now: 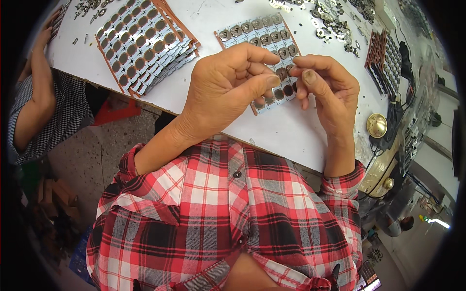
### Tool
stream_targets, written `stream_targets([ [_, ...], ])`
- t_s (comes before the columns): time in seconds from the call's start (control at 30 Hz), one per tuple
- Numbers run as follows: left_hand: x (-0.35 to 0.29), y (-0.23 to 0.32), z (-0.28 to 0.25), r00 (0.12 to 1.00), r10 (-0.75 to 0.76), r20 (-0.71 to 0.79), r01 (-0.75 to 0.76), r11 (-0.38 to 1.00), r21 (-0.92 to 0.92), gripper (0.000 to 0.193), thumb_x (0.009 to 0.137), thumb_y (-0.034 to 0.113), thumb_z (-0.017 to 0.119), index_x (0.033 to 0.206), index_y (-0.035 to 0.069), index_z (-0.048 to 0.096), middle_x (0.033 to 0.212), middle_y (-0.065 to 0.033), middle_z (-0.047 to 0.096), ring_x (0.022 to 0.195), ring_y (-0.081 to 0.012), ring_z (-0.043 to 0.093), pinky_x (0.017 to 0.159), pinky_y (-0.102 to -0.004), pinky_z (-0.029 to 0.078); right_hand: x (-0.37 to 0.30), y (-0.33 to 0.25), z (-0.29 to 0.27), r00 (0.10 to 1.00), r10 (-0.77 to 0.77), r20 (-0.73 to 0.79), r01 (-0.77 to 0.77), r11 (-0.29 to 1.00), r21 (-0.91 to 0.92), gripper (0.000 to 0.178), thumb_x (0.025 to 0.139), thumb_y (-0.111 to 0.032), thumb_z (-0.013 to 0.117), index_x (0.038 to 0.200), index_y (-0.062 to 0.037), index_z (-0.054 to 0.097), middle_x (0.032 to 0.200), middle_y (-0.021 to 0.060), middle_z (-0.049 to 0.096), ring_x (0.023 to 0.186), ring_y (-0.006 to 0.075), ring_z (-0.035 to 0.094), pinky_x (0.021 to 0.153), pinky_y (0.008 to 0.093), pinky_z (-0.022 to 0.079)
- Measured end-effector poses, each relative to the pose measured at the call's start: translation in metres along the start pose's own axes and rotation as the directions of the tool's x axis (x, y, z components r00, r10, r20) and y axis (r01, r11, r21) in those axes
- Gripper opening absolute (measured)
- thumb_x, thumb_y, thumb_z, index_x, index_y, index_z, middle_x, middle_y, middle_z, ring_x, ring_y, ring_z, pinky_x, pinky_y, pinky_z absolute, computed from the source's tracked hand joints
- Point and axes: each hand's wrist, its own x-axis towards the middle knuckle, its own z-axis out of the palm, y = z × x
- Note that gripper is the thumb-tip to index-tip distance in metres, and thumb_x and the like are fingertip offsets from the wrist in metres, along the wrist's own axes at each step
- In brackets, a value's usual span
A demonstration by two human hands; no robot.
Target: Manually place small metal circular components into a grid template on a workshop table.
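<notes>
Both my hands are raised over a panel of round discs, light blue with orange-brown edges, lying on the white table. Several of the panel's far rows carry silvery metal pieces on the discs; the nearer rows show dark, bare discs. My left hand is closed, its fingers curled and its thumb drawn in toward them, above the panel's left side. Facing it, my right hand is closed too, with thumb and fingertips bunched near the panel's right edge. Anything pinched in either hand is too small or hidden to make out.
A fanned stack of similar panels lies to the left. Loose metal pieces are scattered at the back right. Farther right stand more stacked panels, cables and a brass-coloured dome. A co-worker's arm is at the far left.
</notes>
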Motion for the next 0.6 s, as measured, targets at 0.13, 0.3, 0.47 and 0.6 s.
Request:
stream_targets([
  [0.13, 0.003, 0.003, 0.0, 0.989, -0.111, 0.1, 0.112, 0.994, -0.009, 0.033, 0.097, -0.002, 0.068, 0.128, -0.007, 0.06, 0.093, -0.009, 0.071, 0.08, -0.0106, 0.068, 0.067, -0.0217, 0.058, 0.001, 0.003, -0.008, 0.993, -0.071, 0.089, 0.08, 0.991, -0.105, 0.023, 0.093, -0.002, 0.073, 0.116, 0.0027, 0.072, 0.101, 0.0094, 0.073, 0.075, 0.0098, 0.064, 0.057, 0.0201, 0.049],
  [0.3, 0.004, -0.005, 0.002, 0.987, -0.041, 0.158, 0.05, 0.997, -0.057, 0.039, 0.097, -0.003, 0.067, 0.134, -0.007, 0.055, 0.093, -0.0094, 0.072, 0.079, -0.0112, 0.069, 0.066, -0.0219, 0.058, 0.0, 0.001, -0.009, 0.943, -0.248, 0.222, 0.313, 0.886, -0.341, 0.028, 0.089, 0.002, 0.075, 0.117, 0.0013, 0.073, 0.108, 0.0073, 0.071, 0.086, 0.0102, 0.064, 0.067, 0.0222, 0.049],
  [0.47, -0.002, -0.006, 0.006, 0.99, -0.059, 0.13, 0.053, 0.997, 0.047, 0.04, 0.096, -0.004, 0.067, 0.134, -0.007, 0.054, 0.095, -0.0105, 0.072, 0.082, -0.0101, 0.068, 0.067, -0.0213, 0.057, -0.003, -0.009, -0.011, 0.946, -0.087, 0.313, 0.225, 0.87, -0.439, 0.027, 0.087, 0.003, 0.074, 0.114, 0.0029, 0.072, 0.105, 0.0055, 0.068, 0.088, 0.01, 0.062, 0.074, 0.0247, 0.047],
  [0.6, -0.004, -0.014, 0.002, 0.975, 0.214, 0.062, -0.222, 0.916, 0.335, 0.043, 0.087, -0.002, 0.076, 0.127, -0.005, 0.06, 0.099, -0.0131, 0.072, 0.085, -0.0173, 0.071, 0.067, -0.025, 0.057, 0.001, -0.005, -0.02, 0.991, -0.084, 0.1, 0.108, 0.958, -0.264, 0.016, 0.091, 0.0, 0.07, 0.107, 0.003, 0.071, 0.089, 0.003, 0.067, 0.07, 0.0077, 0.06, 0.057, 0.0211, 0.044],
])
